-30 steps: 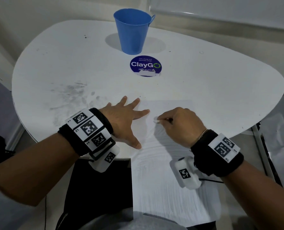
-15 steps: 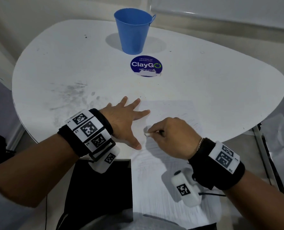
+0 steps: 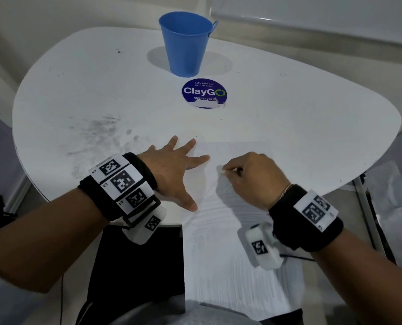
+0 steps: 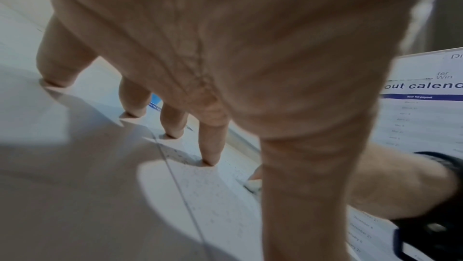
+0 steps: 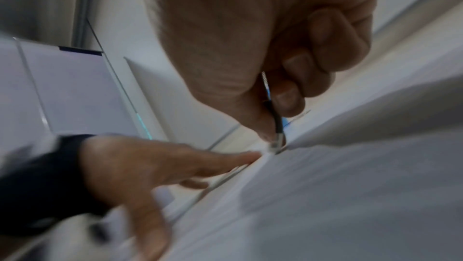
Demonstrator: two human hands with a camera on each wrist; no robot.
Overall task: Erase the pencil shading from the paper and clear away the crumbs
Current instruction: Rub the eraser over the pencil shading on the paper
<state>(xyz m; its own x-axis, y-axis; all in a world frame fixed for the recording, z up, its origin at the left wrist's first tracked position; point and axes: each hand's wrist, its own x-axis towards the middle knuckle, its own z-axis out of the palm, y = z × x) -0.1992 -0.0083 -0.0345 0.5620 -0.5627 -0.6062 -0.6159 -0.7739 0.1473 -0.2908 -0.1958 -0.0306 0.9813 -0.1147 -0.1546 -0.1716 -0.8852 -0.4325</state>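
Sheet of paper [image 3: 230,242] lying on the near edge of the white table [image 3: 289,113], its lower part hanging off toward the person; faint grey pencil shading [image 3: 237,285] streaked across the overhanging part. Left hand [image 3: 171,170] flat and spread, fingers straight, index finger and thumb on the paper's left margin, the other fingertips on the bare tabletop. Seen from the left wrist, fingertips [image 4: 209,158] touching the surface, fine specks scattered over the sheet beside them. Right hand [image 3: 251,177] curled, thumb and fingers pinching a thin dark pencil-like stick with a small white eraser tip [image 5: 274,145], the tip down on the paper just right of the left index finger. Blue bucket [image 3: 187,43] upright at the far side of the table, a round ClayGo sticker [image 3: 203,92] just in front of it. Grey smudges [image 3: 96,134] on the tabletop left of the hands.
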